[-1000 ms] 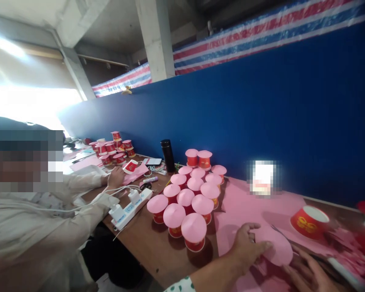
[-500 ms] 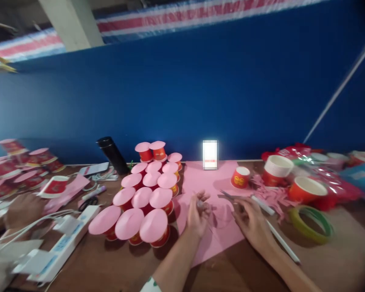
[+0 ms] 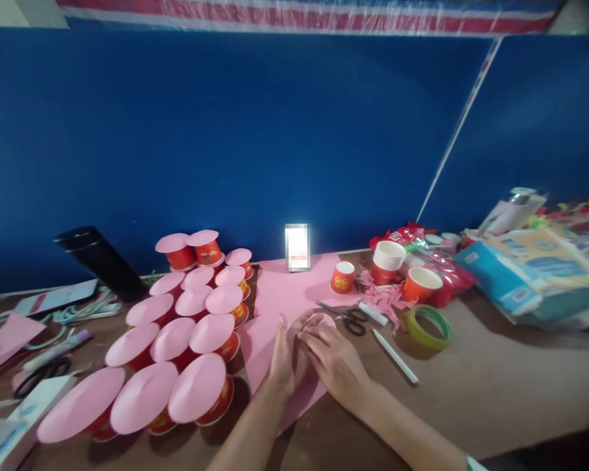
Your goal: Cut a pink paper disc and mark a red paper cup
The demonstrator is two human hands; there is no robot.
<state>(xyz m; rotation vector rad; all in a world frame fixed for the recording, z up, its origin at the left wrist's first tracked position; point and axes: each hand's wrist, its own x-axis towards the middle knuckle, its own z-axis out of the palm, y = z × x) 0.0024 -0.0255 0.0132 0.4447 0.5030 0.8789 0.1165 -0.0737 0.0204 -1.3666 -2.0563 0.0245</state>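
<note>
My left hand (image 3: 283, 356) and my right hand (image 3: 334, 361) meet over a pink paper sheet (image 3: 285, 297) on the brown table (image 3: 491, 386). Between their fingers they hold a pink paper circle (image 3: 319, 320), curling it. The fingers of both hands are bent round the circle's edge. Just right of my right hand lie black-handled scissors (image 3: 351, 320) and a white pen (image 3: 395, 347). To the left stands a cluster of red paper cups capped with pink paper cones (image 3: 196, 333).
A green tape ring (image 3: 428, 327), open red cups (image 3: 422, 282), a cup stack (image 3: 387, 260), pink scraps and red packaging lie right. A blue box (image 3: 535, 278) sits far right. A black flask (image 3: 103, 261), a second pair of scissors (image 3: 39, 374) and a power strip are left. A blue partition (image 3: 275, 131) backs the table.
The view has swung right and down; the person at the left is out of view. My hands have come together on the pink circle, the right one moving in from beside the pen.
</note>
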